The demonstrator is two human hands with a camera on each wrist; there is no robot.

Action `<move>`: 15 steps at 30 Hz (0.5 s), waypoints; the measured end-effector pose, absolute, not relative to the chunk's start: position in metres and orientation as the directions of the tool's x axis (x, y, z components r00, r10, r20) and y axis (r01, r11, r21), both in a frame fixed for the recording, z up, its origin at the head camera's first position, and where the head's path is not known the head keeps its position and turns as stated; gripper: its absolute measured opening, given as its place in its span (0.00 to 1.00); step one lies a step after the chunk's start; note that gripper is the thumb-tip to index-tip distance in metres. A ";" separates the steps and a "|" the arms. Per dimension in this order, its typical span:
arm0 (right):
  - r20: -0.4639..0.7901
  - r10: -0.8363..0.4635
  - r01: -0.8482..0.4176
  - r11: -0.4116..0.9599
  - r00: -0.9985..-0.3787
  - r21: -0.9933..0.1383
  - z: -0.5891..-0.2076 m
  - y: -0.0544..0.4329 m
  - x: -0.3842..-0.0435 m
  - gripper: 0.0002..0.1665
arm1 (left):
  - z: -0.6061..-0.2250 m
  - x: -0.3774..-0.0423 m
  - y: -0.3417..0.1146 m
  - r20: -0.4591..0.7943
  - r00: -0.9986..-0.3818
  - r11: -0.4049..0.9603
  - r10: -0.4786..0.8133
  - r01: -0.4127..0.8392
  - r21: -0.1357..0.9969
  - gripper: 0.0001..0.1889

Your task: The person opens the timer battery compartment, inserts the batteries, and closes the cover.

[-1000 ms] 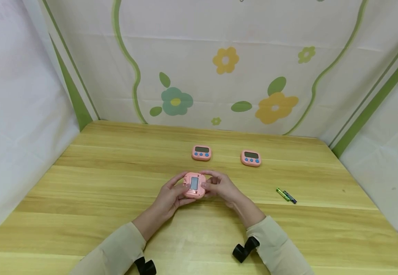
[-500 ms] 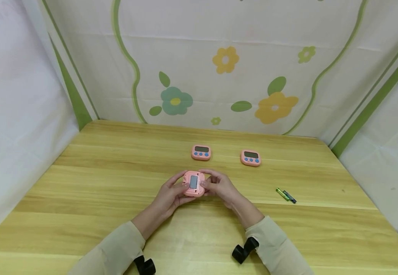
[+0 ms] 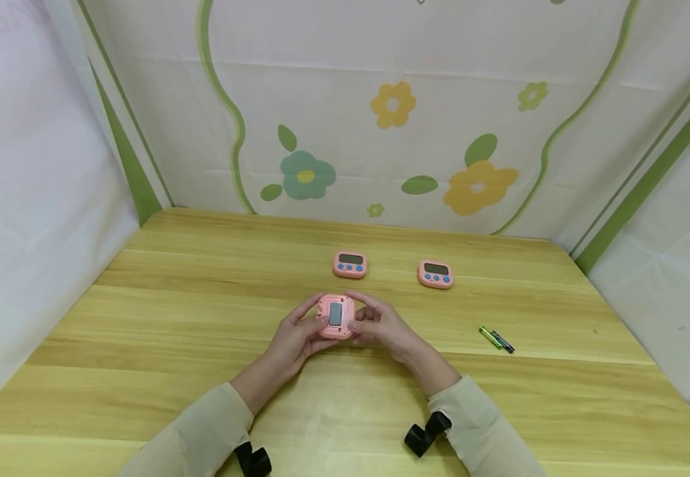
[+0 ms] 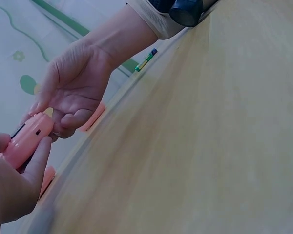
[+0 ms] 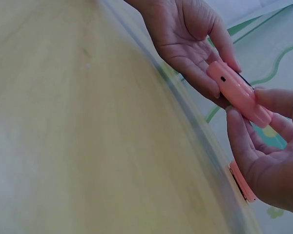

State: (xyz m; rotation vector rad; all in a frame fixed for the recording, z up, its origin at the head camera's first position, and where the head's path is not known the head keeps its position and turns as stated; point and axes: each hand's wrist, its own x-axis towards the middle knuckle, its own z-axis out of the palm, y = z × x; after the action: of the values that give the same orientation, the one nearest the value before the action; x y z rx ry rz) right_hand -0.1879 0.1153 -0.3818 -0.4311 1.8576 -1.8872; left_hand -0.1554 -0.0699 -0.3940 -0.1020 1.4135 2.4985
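Note:
A pink digital timer [image 3: 335, 315] is held between both hands above the table, its back turned up towards the head camera. A grey rectangular panel shows in the middle of that back. My left hand [image 3: 294, 339] grips its left side, thumb on the back and fingers along the edges. On the other side my right hand [image 3: 384, 326] pinches the right edge, with the thumb near the lower right and the index finger along the top. Both wrist views show the timer [image 4: 31, 139] edge-on, a small dark slot in its side. Its front is hidden from the head view.
Two more pink timers, a left one [image 3: 350, 264] and a right one [image 3: 435, 274], lie face up beyond the hands. To the right are a green battery [image 3: 490, 337] and a dark battery [image 3: 503, 342], side by side on the wooden table [image 3: 172, 318]. Patterned cloth [image 3: 345, 132] hangs behind.
The timer has risen slightly in the head view and stays in both hands. My right thumb has slid a little down along its right edge. The other timers and batteries lie as before.

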 end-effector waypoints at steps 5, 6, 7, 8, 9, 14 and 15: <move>-0.023 -0.455 0.016 0.020 -0.890 -1.000 -0.381 0.114 -0.188 0.33 | -0.395 -0.156 -0.068 -0.156 -0.983 -0.294 0.101 -0.180 0.939 0.26; -0.009 -0.439 0.001 0.019 -0.898 -1.000 -0.381 0.114 -0.188 0.32 | -0.396 -0.157 -0.068 -0.145 -0.986 -0.260 0.084 -0.162 0.952 0.26; 0.002 -0.422 -0.011 0.017 -0.907 -1.000 -0.380 0.113 -0.188 0.31 | -0.396 -0.157 -0.068 -0.132 -0.989 -0.234 0.070 -0.145 0.961 0.26; 0.015 -0.406 -0.024 0.016 -0.914 -1.000 -0.380 0.113 -0.188 0.31 | -0.397 -0.157 -0.068 -0.124 -0.991 -0.216 0.055 -0.133 0.967 0.25; 0.026 -0.390 -0.034 0.014 -0.921 -0.999 -0.380 0.113 -0.188 0.31 | -0.397 -0.157 -0.068 -0.115 -0.993 -0.201 0.041 -0.121 0.972 0.25; 0.092 -0.323 -0.103 0.018 -0.942 -0.995 -0.378 0.113 -0.187 0.29 | -0.397 -0.157 -0.068 -0.112 -0.994 -0.203 0.005 -0.111 0.973 0.22; 0.109 -0.317 -0.121 0.020 -0.942 -0.992 -0.378 0.114 -0.187 0.29 | -0.396 -0.156 -0.068 -0.115 -0.993 -0.212 0.009 -0.114 0.971 0.22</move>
State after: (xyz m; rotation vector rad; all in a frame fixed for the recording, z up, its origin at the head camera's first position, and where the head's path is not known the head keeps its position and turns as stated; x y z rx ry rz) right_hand -0.1866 0.1135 -0.3783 -0.4634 2.1350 -2.0528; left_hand -0.1563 -0.0680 -0.3959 -0.1283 1.9201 2.3824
